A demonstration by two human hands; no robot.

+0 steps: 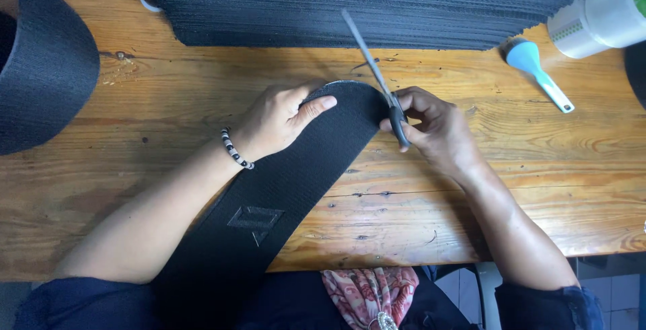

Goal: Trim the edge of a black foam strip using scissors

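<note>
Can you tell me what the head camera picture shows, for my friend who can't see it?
Looking down at a wooden table, the left hand presses on a wide black strap while the right hand holds scissors at its rounded end. A stack of dark ribbed sheets lies behind, with a small blue brush to the right.
</note>
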